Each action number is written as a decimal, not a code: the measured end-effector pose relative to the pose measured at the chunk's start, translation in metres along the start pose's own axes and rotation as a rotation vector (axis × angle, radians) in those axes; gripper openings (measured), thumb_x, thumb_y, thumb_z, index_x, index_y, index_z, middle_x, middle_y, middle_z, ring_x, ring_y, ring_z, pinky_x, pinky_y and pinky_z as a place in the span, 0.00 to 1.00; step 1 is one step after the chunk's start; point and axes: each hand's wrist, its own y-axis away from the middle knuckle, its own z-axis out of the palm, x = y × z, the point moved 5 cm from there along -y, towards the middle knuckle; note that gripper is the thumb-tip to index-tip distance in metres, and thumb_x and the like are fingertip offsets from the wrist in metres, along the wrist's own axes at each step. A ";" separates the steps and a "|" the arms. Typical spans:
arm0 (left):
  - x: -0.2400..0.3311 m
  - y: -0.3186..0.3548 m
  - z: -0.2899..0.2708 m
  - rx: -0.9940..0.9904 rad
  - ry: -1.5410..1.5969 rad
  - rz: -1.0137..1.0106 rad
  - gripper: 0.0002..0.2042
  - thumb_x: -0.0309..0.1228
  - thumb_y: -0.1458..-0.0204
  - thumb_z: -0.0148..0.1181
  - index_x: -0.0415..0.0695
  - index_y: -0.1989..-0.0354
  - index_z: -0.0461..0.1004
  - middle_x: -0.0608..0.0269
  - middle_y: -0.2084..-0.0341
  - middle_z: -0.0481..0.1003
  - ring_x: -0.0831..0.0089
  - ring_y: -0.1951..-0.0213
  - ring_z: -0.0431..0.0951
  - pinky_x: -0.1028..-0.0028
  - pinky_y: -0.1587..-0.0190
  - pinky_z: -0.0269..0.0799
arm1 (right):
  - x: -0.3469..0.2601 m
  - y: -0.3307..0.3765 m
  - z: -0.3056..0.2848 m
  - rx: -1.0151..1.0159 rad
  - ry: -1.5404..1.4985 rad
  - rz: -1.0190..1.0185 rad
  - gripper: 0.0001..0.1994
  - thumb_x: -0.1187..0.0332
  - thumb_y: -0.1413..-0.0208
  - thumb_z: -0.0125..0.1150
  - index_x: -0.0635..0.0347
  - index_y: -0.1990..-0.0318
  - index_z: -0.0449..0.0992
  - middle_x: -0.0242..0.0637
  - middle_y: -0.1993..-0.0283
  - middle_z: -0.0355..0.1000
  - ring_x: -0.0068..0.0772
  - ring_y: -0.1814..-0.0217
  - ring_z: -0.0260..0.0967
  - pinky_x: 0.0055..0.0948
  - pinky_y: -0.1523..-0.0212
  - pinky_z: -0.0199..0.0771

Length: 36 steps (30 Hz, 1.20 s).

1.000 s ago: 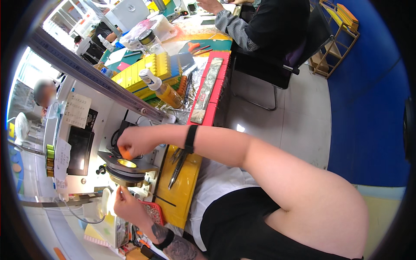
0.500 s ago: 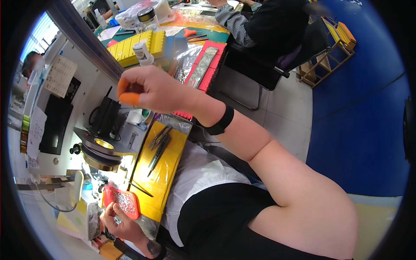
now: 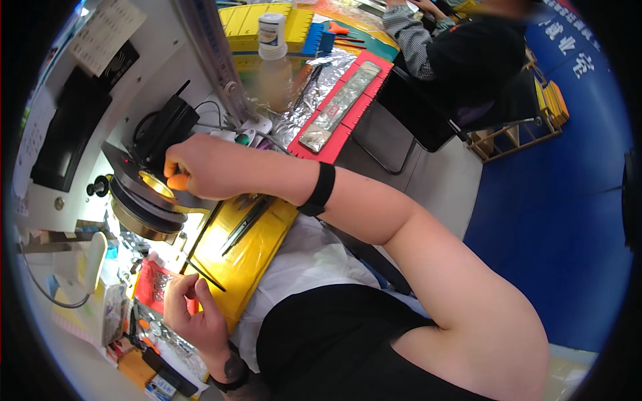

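Presently, the round fixture [image 3: 144,206] lies just lower left of the curled right hand [image 3: 207,167], the nearer one, while the left hand [image 3: 200,321] is loosely curled near the red tray [image 3: 148,279]; if either holds something, I cannot tell.

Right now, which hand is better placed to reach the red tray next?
Likely the left hand: it appears nearest the red tray, while the right hand is by the lit ring.

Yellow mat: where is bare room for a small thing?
The yellow mat is bare between the tweezers, thin black stick and white cloth. Crowded: its end near the right hand; red tray by the left hand.
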 end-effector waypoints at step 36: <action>0.070 0.003 -0.002 -0.201 0.201 0.182 0.02 0.20 0.53 0.61 0.36 0.71 0.75 0.56 0.80 0.73 0.64 0.79 0.72 0.72 0.75 0.65 | -0.170 0.028 -0.187 0.489 -0.263 -0.441 0.08 0.71 0.50 0.64 0.69 0.72 0.77 0.36 0.78 0.74 0.23 0.77 0.71 0.24 0.73 0.70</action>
